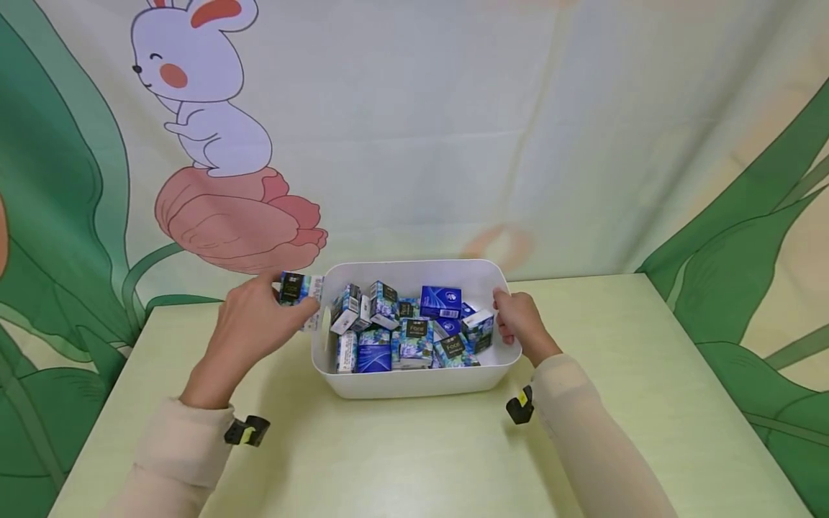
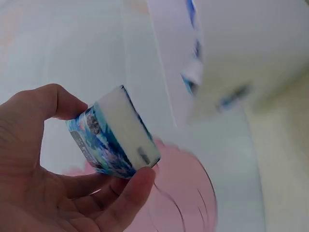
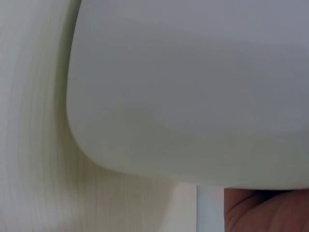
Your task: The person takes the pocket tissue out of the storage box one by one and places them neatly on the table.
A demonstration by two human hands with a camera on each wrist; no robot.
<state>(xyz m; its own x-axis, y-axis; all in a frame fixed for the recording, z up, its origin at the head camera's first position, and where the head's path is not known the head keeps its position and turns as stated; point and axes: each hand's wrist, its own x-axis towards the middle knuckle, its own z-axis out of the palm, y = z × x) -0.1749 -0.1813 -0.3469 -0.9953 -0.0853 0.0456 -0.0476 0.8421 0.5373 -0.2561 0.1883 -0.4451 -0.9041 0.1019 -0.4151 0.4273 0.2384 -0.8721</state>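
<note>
Head view: we saw the left hand [image 1: 254, 320] pinching a floral-printed pack [image 1: 294, 288] just outside the left end of the white bin [image 1: 414, 386]; contact with the rim we could not tell. The right hand [image 1: 521, 324] gripped the bin's opposite end, presumably to steady it on the table [image 1: 401, 460]. Floral packs and blue packs [image 1: 440, 301] lay jumbled in the bin, probably because its walls alone contained them. Both forearms reached forward from the near edge, the left hand's back facing up.

Left wrist view: thumb and fingers pressed the pack from opposite sides, leaving a white face bare; we judged this a light edge hold.

Right wrist view: the bin's outer wall hid most of the right hand; finger placement we could not tell here.
</note>
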